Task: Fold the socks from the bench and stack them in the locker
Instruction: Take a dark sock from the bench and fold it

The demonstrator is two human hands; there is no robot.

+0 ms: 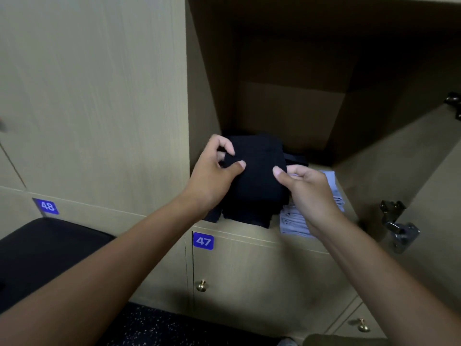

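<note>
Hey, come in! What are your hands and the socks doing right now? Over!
Left hand and right hand both pinching dark sock. Sock over dark pile in open locker. Light pile beside. Nothing blocking.

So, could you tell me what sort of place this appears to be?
Probably a changing room: wooden lockers with numbered plates, 47 and 48, a dark padded bench alongside, and folded socks stacked in the open locker.

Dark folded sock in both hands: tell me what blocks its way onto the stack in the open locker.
Nothing visible. The dark folded sock, pinched by the left hand and right hand, already sits over the dark sock stack; the locker door is open.
</note>
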